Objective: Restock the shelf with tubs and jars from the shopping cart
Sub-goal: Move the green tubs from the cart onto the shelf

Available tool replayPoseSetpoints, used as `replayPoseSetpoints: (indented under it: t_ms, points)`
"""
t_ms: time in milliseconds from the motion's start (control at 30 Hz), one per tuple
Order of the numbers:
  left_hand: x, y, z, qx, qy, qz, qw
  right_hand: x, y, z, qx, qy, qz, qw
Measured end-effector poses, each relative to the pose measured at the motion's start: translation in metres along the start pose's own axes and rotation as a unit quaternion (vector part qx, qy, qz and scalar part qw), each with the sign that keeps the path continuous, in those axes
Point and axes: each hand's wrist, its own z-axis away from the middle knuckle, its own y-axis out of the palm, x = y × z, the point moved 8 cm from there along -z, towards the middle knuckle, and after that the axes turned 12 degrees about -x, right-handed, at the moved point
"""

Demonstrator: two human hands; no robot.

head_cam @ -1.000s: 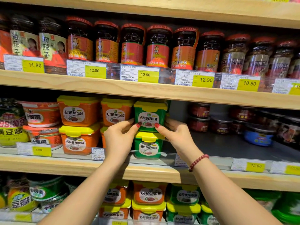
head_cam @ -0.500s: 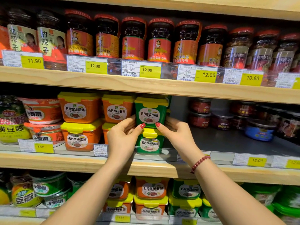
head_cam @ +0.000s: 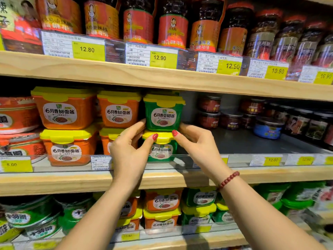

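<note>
A green tub with a yellow lid (head_cam: 163,112) sits stacked on a second green tub (head_cam: 161,150) on the middle shelf (head_cam: 252,175). My left hand (head_cam: 129,147) holds the upper tub's lower left side, thumb at its front bottom edge. My right hand (head_cam: 196,143) holds its lower right side in the same way. Orange tubs with yellow lids (head_cam: 118,110) stand stacked directly to the left.
Tall red-lidded jars (head_cam: 173,27) line the upper shelf behind price tags. Small dark jars and a blue tub (head_cam: 267,128) stand at the back right of the middle shelf, with bare grey shelf floor (head_cam: 243,141) in front. More tubs (head_cam: 163,201) fill the lower shelf.
The view has moved closer to the shelf. Both hands stay on the sides of the upper green tub, which rests on the lower one as before.
</note>
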Motion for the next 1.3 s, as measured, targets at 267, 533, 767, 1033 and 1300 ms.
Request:
replayPoseSetpoints:
  t_ms: [267,533,767,1033,1300]
  points:
    - [-0.048,0.019,0.061,0.048,0.153,0.013,0.987,0.008,-0.087,0.069,-0.077,-0.124,0.206,0.968]
    - [-0.062,0.106,0.205,0.279,0.182,0.014,0.943,-0.036,-0.234,0.169,-0.092,-0.033,0.434,0.896]
    - [-0.112,0.164,0.358,0.387,0.158,0.016,0.908,-0.049,-0.391,0.288,-0.170,0.090,0.479,0.856]
    - [-0.164,0.206,0.511,0.501,0.126,0.030,0.856,-0.056,-0.526,0.403,-0.223,0.188,0.492,0.820]
    - [-0.177,0.249,0.603,0.578,0.116,0.031,0.807,-0.074,-0.598,0.464,-0.262,0.274,0.520,0.766]
